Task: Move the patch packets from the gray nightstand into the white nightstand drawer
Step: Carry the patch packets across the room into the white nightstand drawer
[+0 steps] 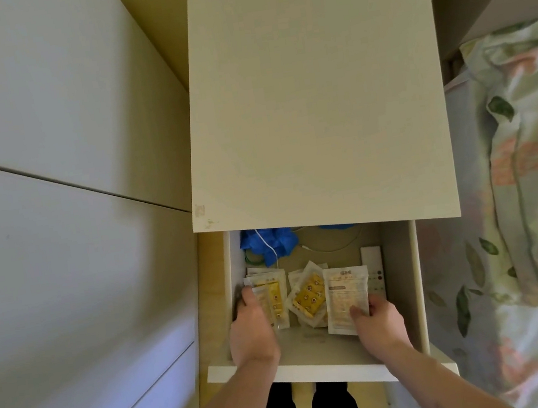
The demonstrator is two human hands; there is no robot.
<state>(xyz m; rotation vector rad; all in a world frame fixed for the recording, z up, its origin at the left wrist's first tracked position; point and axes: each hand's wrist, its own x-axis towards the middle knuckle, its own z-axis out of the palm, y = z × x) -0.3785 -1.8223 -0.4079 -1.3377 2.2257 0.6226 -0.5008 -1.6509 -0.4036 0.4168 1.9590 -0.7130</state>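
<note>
The white nightstand (311, 94) stands below me with its drawer (318, 368) pulled open. Inside lie several white and yellow patch packets. My left hand (251, 327) rests on the left stack of packets (275, 293), thumb on top, at the drawer's left wall. My right hand (379, 321) pinches the lower right corner of a white printed packet (346, 296) that lies over the others. A yellow-faced packet (308, 297) sits tilted in the middle. The gray nightstand is not in view.
Blue crumpled material (268, 243) and a thin white cable (332, 246) fill the back of the drawer. A white remote (373, 267) lies along the right wall. White wardrobe panels (52, 199) stand left, a floral-covered bed (527, 184) right.
</note>
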